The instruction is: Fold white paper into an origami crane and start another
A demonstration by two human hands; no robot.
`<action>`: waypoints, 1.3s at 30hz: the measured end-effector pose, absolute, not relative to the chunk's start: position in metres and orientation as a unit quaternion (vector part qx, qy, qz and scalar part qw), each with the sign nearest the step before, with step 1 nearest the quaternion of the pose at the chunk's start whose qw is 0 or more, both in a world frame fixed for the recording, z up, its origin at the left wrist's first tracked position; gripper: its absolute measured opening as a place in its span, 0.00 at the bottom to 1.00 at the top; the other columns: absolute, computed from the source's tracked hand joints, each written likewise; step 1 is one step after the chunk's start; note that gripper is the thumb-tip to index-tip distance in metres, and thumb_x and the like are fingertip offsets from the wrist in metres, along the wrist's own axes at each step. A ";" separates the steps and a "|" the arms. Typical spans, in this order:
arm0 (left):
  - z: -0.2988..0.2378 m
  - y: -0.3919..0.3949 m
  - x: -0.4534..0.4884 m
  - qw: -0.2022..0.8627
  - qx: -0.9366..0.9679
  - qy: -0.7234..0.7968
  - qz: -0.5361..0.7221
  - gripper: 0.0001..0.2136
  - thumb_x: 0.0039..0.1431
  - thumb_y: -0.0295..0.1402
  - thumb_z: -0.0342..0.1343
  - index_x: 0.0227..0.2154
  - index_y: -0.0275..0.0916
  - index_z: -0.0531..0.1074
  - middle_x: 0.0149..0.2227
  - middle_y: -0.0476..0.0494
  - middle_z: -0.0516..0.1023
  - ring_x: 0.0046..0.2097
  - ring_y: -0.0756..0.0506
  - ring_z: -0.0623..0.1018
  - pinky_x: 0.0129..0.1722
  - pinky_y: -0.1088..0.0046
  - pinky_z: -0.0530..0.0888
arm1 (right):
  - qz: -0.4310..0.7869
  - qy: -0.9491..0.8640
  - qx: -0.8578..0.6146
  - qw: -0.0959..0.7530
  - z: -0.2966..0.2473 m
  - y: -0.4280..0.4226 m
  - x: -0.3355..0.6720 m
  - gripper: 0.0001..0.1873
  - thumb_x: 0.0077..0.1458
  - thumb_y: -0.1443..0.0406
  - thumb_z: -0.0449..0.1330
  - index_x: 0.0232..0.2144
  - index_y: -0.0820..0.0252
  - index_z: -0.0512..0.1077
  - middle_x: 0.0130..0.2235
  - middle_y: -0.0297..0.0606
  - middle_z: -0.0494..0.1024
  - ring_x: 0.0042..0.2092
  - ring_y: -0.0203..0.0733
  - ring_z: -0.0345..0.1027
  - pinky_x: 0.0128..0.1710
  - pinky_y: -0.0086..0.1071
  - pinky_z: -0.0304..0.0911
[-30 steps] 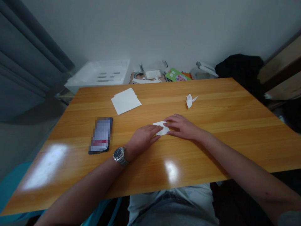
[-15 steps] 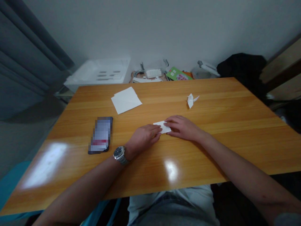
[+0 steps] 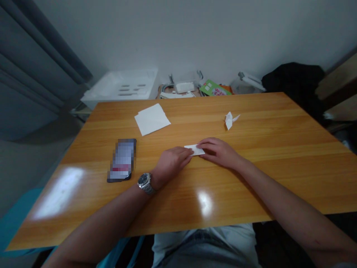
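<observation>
Paper between the hands has gone from a broader patch to a thin, narrow shape since the earlier frames, and the whole view sits slightly shifted. This small white paper strip [image 3: 195,150] lies flat on the honey-coloured wooden surface [image 3: 251,190], around the middle of its width and nearer the person's side than the far edge. The left hand [image 3: 171,162] rests palm down, its fingertips touching the strip's left end. The right hand [image 3: 219,152] rests palm down from the other side, its fingers lying over the strip's right end. Both hands are open and press on the paper from above, with no pinch or closed grip. A steel wristwatch with a dark dial [image 3: 144,182] sits on the left wrist.

Beyond the left hand lies a dark-edged smartphone [image 3: 122,160], its screen pixelated. Further up the surface is a loose stack of square white paper sheets [image 3: 152,119]. A small white origami crane [image 3: 230,120] stands well apart, to the right. Past the far edge are a white plastic tray [image 3: 119,86] and a green booklet [image 3: 214,88], with a heap of black cloth [image 3: 292,77] further right.
</observation>
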State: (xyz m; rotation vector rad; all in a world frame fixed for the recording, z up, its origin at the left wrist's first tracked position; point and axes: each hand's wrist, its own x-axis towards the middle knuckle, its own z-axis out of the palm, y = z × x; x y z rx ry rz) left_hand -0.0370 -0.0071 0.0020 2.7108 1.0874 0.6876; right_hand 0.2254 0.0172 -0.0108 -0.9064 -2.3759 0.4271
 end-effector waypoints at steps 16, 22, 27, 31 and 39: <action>-0.001 -0.008 -0.033 0.124 0.813 0.449 0.350 0.14 0.69 0.36 0.57 0.55 0.42 0.70 0.47 0.45 0.82 0.45 0.46 0.82 0.46 0.70 0.78 | 0.399 -0.710 -0.445 0.373 -0.008 0.012 0.219 0.12 0.60 0.56 0.64 0.41 0.57 0.77 0.41 0.39 0.83 0.40 0.45 0.76 0.43 0.38 0.69; 0.003 -0.002 -0.036 0.095 0.833 0.409 0.360 0.14 0.69 0.33 0.56 0.55 0.40 0.70 0.54 0.39 0.76 0.55 0.43 0.77 0.56 0.63 0.75 | 0.396 -0.695 -0.471 0.372 -0.009 0.015 0.221 0.13 0.62 0.57 0.62 0.45 0.57 0.78 0.44 0.41 0.84 0.44 0.46 0.77 0.46 0.39 0.70; 0.000 -0.001 -0.038 0.081 0.899 0.326 0.280 0.13 0.70 0.33 0.53 0.54 0.42 0.73 0.58 0.39 0.75 0.58 0.41 0.75 0.59 0.58 0.73 | 0.318 -0.746 -0.480 0.335 -0.011 0.018 0.225 0.12 0.64 0.60 0.60 0.45 0.56 0.80 0.45 0.40 0.84 0.45 0.47 0.77 0.47 0.41 0.70; -0.004 -0.003 -0.037 0.101 0.927 0.304 0.194 0.18 0.70 0.39 0.53 0.60 0.42 0.70 0.64 0.37 0.70 0.63 0.39 0.71 0.64 0.54 0.68 | 0.242 -0.793 -0.465 0.310 -0.014 0.019 0.224 0.11 0.65 0.62 0.59 0.45 0.54 0.81 0.43 0.40 0.85 0.43 0.48 0.77 0.45 0.42 0.69; -0.008 0.000 -0.039 0.113 0.938 0.299 0.136 0.22 0.72 0.41 0.50 0.65 0.43 0.65 0.67 0.37 0.66 0.67 0.40 0.67 0.69 0.51 0.59 | 0.165 -0.828 -0.446 0.297 -0.017 0.022 0.226 0.12 0.65 0.63 0.60 0.46 0.58 0.80 0.40 0.44 0.80 0.43 0.48 0.73 0.44 0.42 0.68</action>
